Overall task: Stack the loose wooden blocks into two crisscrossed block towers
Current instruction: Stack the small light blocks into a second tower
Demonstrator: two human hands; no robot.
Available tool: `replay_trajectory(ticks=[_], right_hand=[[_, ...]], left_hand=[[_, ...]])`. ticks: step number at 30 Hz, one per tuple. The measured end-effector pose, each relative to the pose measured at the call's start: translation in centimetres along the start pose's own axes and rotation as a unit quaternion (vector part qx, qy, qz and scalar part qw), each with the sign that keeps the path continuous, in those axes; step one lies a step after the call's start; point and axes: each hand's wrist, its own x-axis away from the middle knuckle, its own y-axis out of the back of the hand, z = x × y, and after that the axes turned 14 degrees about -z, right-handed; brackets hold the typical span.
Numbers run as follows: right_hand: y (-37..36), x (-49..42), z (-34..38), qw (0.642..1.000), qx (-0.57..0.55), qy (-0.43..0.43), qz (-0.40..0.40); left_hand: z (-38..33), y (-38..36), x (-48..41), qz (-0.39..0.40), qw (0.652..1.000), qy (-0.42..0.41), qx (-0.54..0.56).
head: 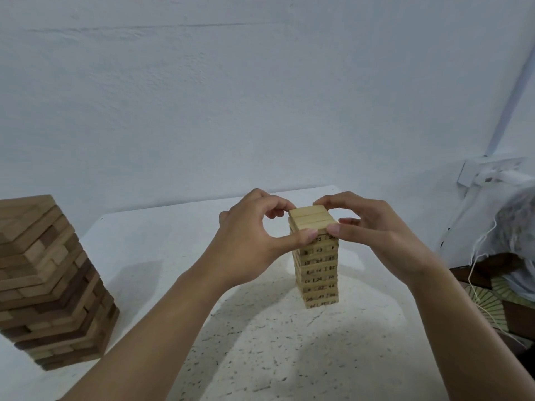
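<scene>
Between my hands, the pale numbered tower [318, 273] has its top layer [311, 217] squared up: my left hand [254, 241] and right hand [373, 235] each pinch it from their own side, thumbs in front, fingers curled behind. I judge the task nearly done; the next move calls for a slow release without nudging. The larger tower [49, 285] stands well left of my left hand, its far side cut off. Many printed numbers blur, and no loose blocks show.

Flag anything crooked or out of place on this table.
The large tower of light and dark brown wooden blocks at the left looks ragged: several blocks jut out of line. The pale numbered wooden block tower stands straight.
</scene>
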Motion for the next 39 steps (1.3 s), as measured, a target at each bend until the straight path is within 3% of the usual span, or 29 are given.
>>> replay_trajectory(ticks=[19,26,30,39], right_hand=[[-0.3,0.4,0.0,1.000,0.001,-0.025,-0.015],[-1.9,2.0,0.2,0.988,-0.041,-0.106,-0.107],[-3.2,3.8,0.4,0.978,-0.039,-0.155,-0.136],[-4.9,4.9,2.9,0.975,-0.074,-0.161,-0.134]], left_hand=[[1.2,-0.6,0.6,-0.015,0.999,0.018,0.023],[0.1,-1.6,3.7,-0.096,0.964,0.146,0.201],[-0.7,-2.9,5.9,-0.084,0.939,0.204,0.263],[-2.0,-4.8,7.2,-0.036,0.908,0.206,0.364]])
